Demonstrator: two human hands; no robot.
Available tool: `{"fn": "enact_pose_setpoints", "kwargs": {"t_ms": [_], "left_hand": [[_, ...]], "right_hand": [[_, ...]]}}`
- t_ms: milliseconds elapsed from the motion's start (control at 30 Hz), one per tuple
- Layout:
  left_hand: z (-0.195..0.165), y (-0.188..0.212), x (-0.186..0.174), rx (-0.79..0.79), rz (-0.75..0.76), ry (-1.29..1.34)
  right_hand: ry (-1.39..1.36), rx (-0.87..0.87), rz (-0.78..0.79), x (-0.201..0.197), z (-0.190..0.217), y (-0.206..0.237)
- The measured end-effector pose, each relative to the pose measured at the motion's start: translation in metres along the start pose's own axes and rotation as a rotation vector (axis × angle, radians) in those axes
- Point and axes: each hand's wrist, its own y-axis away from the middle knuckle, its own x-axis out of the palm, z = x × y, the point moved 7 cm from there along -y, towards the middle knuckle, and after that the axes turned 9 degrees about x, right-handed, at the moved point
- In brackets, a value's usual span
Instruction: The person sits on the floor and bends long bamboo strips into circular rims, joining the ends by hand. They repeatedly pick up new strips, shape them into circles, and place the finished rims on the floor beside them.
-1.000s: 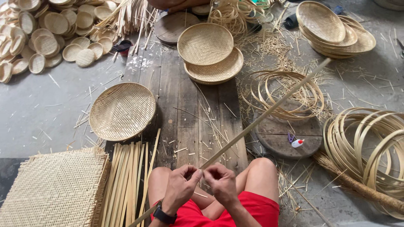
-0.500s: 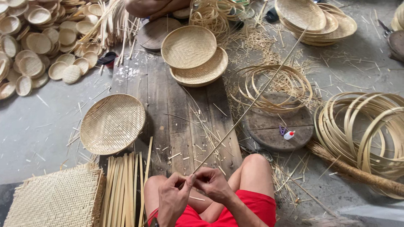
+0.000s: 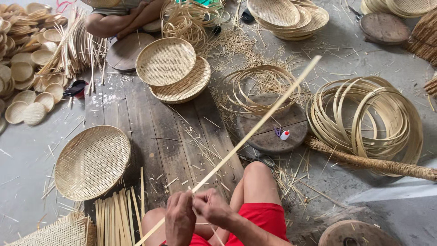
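A long pale bamboo strip (image 3: pixel 255 130) runs diagonally from the lower left, past my knees, up toward the far right. My left hand (image 3: pixel 179 218) and my right hand (image 3: pixel 212 208) both pinch it close together just above my lap. I sit on the floor in red shorts (image 3: pixel 259 218), knees raised. A round woven bamboo tray (image 3: pixel 93 161) lies to my left on the dark wooden boards (image 3: pixel 164 136).
Two stacked woven trays (image 3: pixel 175 73) lie ahead, more trays (image 3: pixel 287 16) farther back. Coiled bamboo hoops (image 3: pixel 368 118) and a broom (image 3: pixel 378 164) lie at right. Flat strips (image 3: pixel 114 218) and a woven mat (image 3: pixel 54 232) sit lower left. Another person's legs (image 3: pixel 123 20) are at the top.
The view has tilted so the scene sits lower and closer. My hands have stayed together on the strip, whose far end has swung slightly.
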Motion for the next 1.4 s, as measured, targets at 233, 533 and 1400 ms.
{"fn": "enact_pose_setpoints", "kwargs": {"t_ms": [233,533,1400], "left_hand": [[0.040,-0.004,-0.013,-0.227,0.062,0.137],[0.001,-0.013,-0.019,-0.335,0.247,0.326],[-0.022,-0.033,-0.052,-0.087,0.112,0.253]], "right_hand": [[0.083,0.049,0.151,-0.001,-0.020,0.024],[-0.163,0.142,0.109,-0.007,-0.016,-0.002],[-0.704,0.050,-0.247,-0.079,-0.001,-0.031]]}}
